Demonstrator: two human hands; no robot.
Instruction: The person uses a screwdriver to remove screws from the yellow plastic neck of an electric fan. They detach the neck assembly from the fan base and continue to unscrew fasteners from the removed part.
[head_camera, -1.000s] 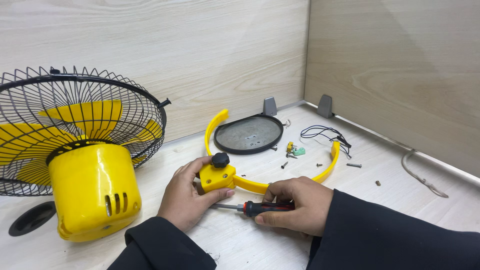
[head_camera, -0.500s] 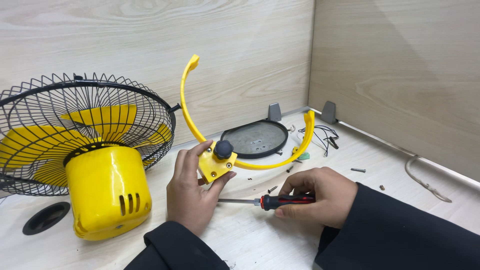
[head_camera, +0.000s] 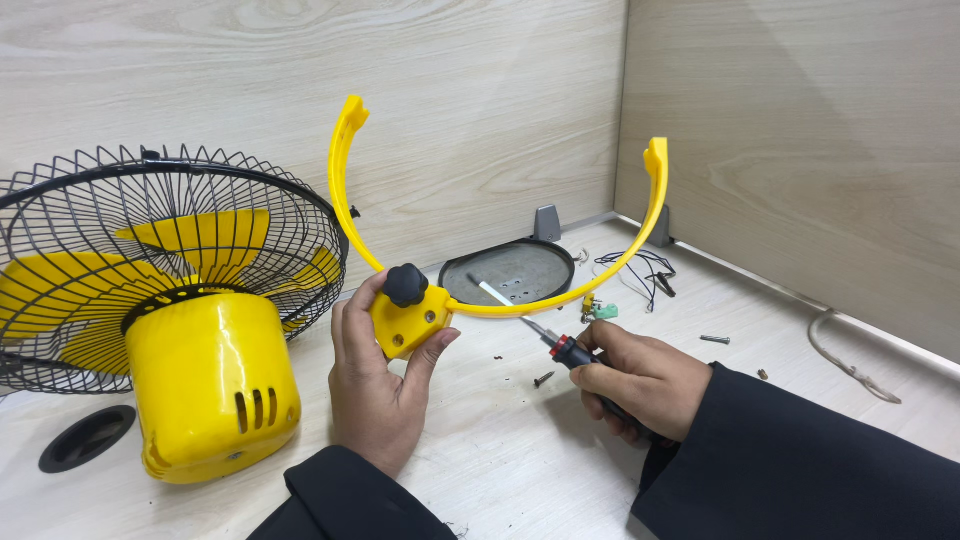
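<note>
My left hand (head_camera: 380, 385) grips the yellow block with a black knob (head_camera: 405, 285) at the base of a yellow U-shaped fan bracket (head_camera: 560, 300), which stands upright with both arms pointing up. My right hand (head_camera: 640, 385) holds a screwdriver (head_camera: 560, 348) with a red-and-black handle, its shaft pointing up-left toward the bracket's lower curve. At the left, the yellow fan (head_camera: 200, 370) lies with its motor housing toward me and its black wire grille (head_camera: 110, 260) facing the wall.
A round black base plate (head_camera: 508, 272) lies behind the bracket near the wall. Loose screws (head_camera: 715, 340), a bundle of thin wires (head_camera: 640, 268) and a small green part (head_camera: 603, 312) are scattered to the right. A black disc (head_camera: 85, 438) sits at the far left. A grey cable (head_camera: 850, 360) runs along the right wall.
The bracket has been turned from lying flat on the table to standing upright in my left hand. My right hand has lifted the screwdriver off the table and angled its tip toward the bracket.
</note>
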